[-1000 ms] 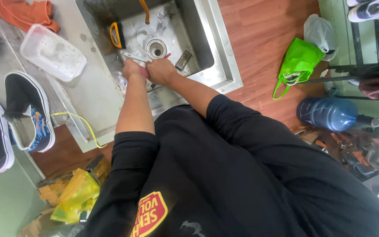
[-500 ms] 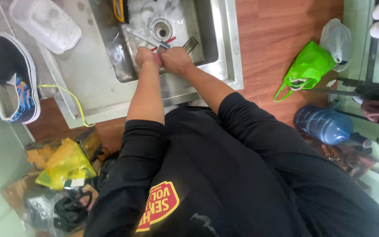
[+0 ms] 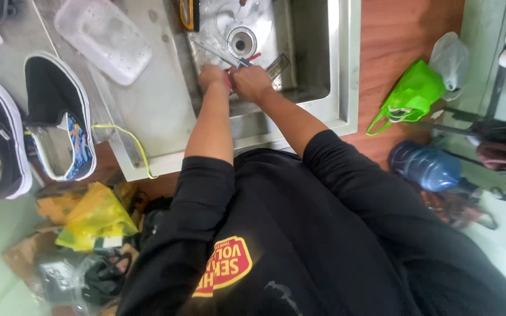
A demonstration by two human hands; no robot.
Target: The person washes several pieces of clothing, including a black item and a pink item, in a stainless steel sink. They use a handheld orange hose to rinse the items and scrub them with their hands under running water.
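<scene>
Both hands meet over the sink front edge. Left hand and right hand are closed, apparently around a small red-handled tool pointing toward the drain.

A home wash corner: steel sink, sneakers on the counter, water jug on wooden floor.

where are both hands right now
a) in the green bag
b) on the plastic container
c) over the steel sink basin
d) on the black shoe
c: the left hand and right hand meet over the sink, beside its drain.
</scene>
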